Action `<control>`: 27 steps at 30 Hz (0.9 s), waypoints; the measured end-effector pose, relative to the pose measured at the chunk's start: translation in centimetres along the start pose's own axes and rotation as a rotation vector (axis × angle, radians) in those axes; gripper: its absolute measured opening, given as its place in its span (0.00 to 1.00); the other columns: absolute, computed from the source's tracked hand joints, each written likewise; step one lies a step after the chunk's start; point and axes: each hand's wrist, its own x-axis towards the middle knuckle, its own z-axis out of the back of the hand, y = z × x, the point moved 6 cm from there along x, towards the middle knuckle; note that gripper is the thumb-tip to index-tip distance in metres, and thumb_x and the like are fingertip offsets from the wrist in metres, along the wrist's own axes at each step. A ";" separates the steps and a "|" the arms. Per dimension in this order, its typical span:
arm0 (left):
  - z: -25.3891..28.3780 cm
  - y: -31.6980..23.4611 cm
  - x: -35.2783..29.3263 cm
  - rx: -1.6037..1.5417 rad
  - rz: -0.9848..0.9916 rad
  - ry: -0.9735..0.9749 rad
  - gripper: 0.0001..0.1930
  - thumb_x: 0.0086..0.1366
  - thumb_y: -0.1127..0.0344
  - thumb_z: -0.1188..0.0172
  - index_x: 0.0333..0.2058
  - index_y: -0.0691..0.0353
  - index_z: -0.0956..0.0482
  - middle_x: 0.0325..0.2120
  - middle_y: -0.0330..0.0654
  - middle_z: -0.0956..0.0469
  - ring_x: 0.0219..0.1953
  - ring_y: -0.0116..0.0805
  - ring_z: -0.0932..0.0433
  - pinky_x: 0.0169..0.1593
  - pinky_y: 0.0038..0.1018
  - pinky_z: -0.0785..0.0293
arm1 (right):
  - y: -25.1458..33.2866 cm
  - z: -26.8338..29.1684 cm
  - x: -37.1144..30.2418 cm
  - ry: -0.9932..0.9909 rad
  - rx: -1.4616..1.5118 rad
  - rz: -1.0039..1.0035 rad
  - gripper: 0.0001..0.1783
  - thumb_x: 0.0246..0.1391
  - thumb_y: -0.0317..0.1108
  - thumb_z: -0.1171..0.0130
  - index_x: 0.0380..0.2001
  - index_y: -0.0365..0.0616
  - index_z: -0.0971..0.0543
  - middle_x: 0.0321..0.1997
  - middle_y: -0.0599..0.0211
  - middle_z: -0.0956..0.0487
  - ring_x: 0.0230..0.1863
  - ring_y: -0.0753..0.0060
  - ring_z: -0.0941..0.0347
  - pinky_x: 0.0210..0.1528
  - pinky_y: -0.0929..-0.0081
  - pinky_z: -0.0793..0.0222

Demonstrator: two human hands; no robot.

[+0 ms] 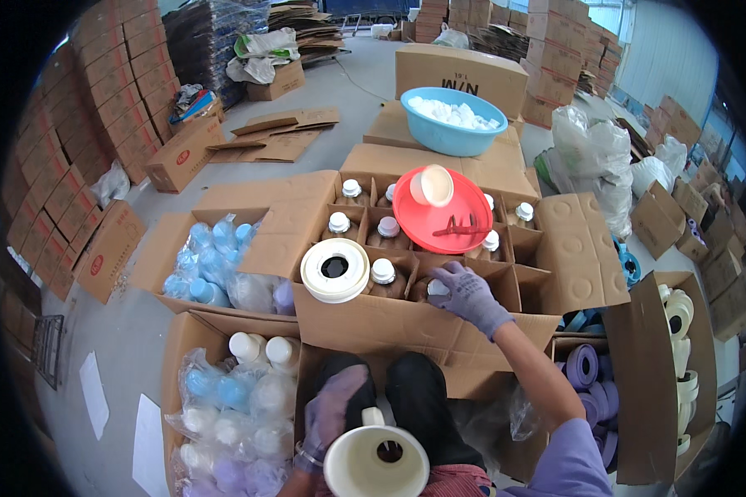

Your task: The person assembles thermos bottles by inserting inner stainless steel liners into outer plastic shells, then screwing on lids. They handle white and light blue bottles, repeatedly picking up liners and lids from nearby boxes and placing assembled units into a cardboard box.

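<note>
My right hand [471, 296], in a grey-purple glove, closes its fingers around the white top of a brown bottle [420, 288] in the near row of a divided cardboard box [389, 321]. Other brown bottles with white tops [383, 271] stand upright in the compartments. A round white ring-shaped part [313, 263] with a dark centre rests over the near left corner. Gloved too, my left hand [337, 407] is low by my knee, next to a cream jug [340, 465] with a handle; its fingers are unclear, and I cannot tell whether it holds anything.
A red dish [414, 224] with a cream cup [433, 185] lies over the far compartments. Behind stands a blue basin [452, 142] of white pieces. Boxes hold bagged blue parts [211, 248], bagged white parts [249, 348], and purple rings [583, 367]. Stacked cartons [124, 74] line the left.
</note>
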 end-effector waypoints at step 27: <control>-5.0 -0.3 15.4 -1.087 0.375 0.487 0.42 0.69 0.34 0.54 0.69 0.60 0.47 0.65 0.46 0.37 0.63 0.43 0.32 0.65 0.48 0.35 | 17.0 21.9 -4.7 -0.518 -0.124 0.638 0.24 0.39 0.42 0.34 0.44 0.53 0.22 0.43 0.65 0.24 0.38 0.61 0.28 0.39 0.62 0.31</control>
